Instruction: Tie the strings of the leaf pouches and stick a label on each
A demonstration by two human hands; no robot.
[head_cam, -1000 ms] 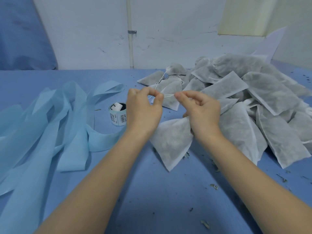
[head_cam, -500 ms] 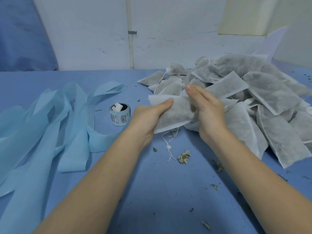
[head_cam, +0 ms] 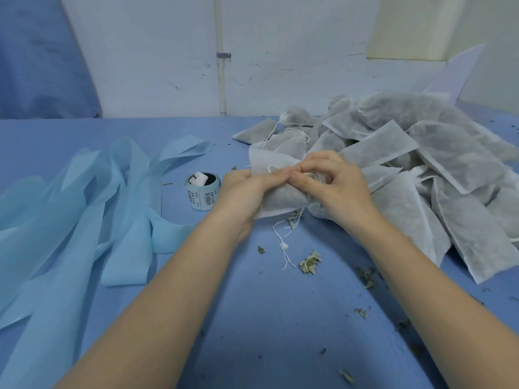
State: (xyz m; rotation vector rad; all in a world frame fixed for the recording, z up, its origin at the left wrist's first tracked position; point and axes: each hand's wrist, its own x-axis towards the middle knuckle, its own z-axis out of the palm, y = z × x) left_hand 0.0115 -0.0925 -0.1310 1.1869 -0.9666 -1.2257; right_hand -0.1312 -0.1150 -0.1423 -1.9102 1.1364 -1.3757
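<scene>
A white mesh leaf pouch (head_cam: 283, 196) lies on its side above the blue table, held between both hands. My left hand (head_cam: 247, 192) grips its left part, fingertips pinching the fabric on top. My right hand (head_cam: 337, 186) curls over its right part, fingertips meeting the left ones. The pouch's white strings (head_cam: 283, 242) hang down onto the table below it, with a small knot near their end. A roll of barcode labels (head_cam: 202, 192) stands just left of my left hand.
A big heap of grey-filled pouches (head_cam: 421, 164) covers the table's right side. Loose light-blue backing strips (head_cam: 84, 209) sprawl over the left. Dry leaf crumbs (head_cam: 309, 262) lie scattered in front of the hands. A white wall runs behind the table.
A second ago both hands pulled a string taut above an upright pouch. Now a pouch lies sideways in both hands, strings dangling, and spilled leaf bits show beneath it.
</scene>
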